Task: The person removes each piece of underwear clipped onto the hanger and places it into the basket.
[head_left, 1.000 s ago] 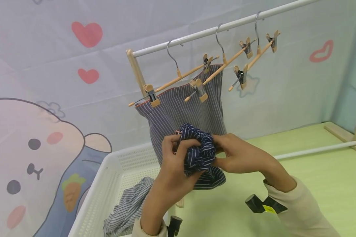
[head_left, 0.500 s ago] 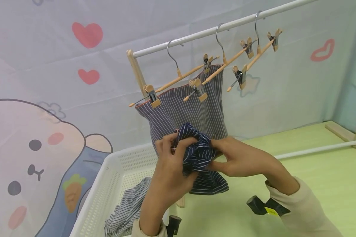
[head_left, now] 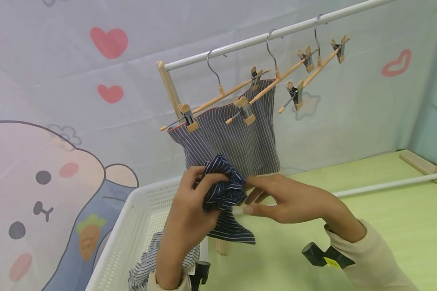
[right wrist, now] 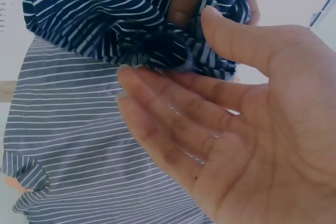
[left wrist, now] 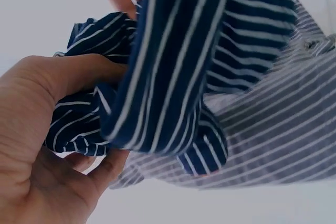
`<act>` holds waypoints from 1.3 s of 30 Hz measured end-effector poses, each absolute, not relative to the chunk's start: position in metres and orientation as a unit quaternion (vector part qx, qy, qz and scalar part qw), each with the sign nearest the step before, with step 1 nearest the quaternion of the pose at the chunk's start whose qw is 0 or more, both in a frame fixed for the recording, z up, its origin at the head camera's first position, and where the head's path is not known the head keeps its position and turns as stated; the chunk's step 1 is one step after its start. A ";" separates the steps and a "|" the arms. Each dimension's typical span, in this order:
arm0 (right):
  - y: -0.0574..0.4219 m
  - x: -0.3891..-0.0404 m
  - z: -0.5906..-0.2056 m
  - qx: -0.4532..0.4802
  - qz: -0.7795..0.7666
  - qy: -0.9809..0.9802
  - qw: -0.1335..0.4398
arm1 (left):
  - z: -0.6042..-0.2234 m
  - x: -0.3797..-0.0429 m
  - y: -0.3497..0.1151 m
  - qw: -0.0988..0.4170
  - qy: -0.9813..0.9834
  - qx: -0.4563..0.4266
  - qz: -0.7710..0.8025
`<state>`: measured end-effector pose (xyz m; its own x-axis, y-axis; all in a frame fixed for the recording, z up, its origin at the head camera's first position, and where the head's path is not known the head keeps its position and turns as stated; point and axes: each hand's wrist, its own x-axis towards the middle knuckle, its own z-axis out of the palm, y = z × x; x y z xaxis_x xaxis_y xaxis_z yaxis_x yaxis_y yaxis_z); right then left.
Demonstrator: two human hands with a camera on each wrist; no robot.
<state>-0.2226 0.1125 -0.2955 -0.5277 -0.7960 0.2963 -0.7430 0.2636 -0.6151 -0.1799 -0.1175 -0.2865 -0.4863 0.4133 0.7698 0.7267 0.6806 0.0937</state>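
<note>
A navy garment with white stripes (head_left: pixel 223 190) is bunched up in my left hand (head_left: pixel 185 218), whose fingers and thumb grip it. One flap of it hangs down below that hand. In the left wrist view, a broad fold of the garment (left wrist: pixel 168 66) covers part of the fingers. My right hand (head_left: pixel 287 200) is beside the bundle with thumb and fingers spread apart. The right wrist view shows the fingers of the right hand (right wrist: pixel 210 124) nearly straight, fingertips close to or touching the cloth. Behind both hands hangs a grey-blue striped garment (head_left: pixel 222 139) with red edging.
A white rail (head_left: pixel 291 30) carries the left clip hanger (head_left: pixel 222 96) with the hanging garment, plus a middle clip hanger (head_left: pixel 285 74) and a right clip hanger (head_left: pixel 322 66). A white basket (head_left: pixel 131 202) holds a striped garment (head_left: pixel 145 258). A green tabletop (head_left: pixel 386 218) lies below.
The left hand has carried the navy garment to the left and slightly down. The right hand, which gripped the cloth before, has loosened its hold and drawn its thumb away.
</note>
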 end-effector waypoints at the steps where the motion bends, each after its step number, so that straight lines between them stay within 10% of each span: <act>1: 0.113 -0.224 -0.296 -0.489 -0.362 0.793 0.033 | -0.286 -0.180 -0.120 0.379 -0.836 -0.338 -0.209; 39: 0.117 -0.232 -0.304 -0.515 -0.316 0.797 0.002 | -0.294 -0.188 -0.210 0.376 -0.892 -0.180 -0.172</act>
<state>-0.2317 0.1175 -0.3043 -0.4705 -0.8212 0.3229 -0.8193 0.2706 -0.5055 -0.1878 -0.2098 -0.2936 -0.6519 0.1917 0.7337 0.4506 0.8761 0.1714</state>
